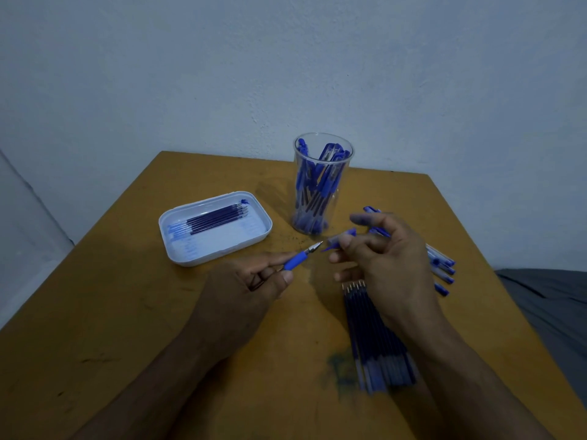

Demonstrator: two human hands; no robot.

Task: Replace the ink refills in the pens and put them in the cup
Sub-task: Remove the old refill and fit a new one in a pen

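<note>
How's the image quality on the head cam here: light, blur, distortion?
Head view: dim with a blue cast; the clear cup throws a soft shadow to its left on the table. Right hand and its blue cap are slightly motion-blurred; left hand and pen are sharper. Wide-angle bend shows at the table edges; no strong glare.

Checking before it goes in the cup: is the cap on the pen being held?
Off. The left hand holds the pen with its tip bare; the right hand holds the cap.
</note>
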